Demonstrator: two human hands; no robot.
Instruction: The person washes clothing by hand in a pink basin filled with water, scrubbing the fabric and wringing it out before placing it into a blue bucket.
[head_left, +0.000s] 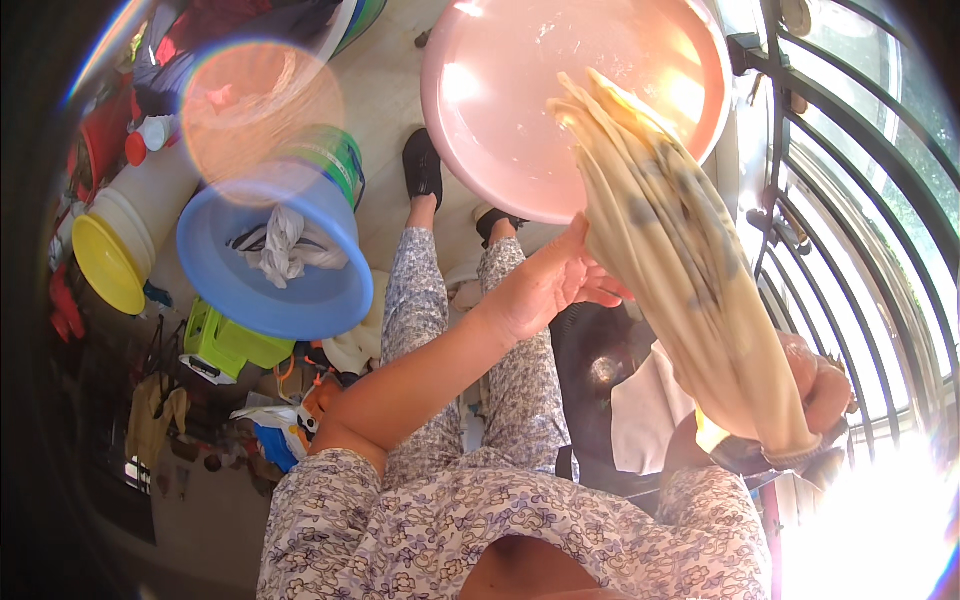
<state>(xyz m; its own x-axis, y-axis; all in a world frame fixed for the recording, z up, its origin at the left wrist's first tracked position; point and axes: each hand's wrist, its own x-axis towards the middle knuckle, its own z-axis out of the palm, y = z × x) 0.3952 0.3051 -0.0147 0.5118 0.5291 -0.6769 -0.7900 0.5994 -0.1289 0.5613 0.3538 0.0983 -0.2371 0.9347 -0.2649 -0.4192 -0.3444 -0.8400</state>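
Observation:
A yellowish cloth with dark patches (675, 247) hangs lengthwise between my hands, its folded far end over the pink basin (480, 180). My right hand (817, 379), at the right, is closed on the cloth's near end. At the cloth's left edge is my left hand (555, 281), its palm turned up and fingers partly spread; the thumb touches or nearly touches the fabric, and whether it pinches it I cannot tell. Shallow water seems to glint inside the basin.
At left, a blue basin (322, 300) holds a wet whitish cloth. Beside it are a yellow-rimmed bucket (109, 262) and a lime-green plastic object (232, 341). Dark metal window bars (870, 150) curve along the right, close to my right hand. A pale pink cloth (649, 412) lies near my legs.

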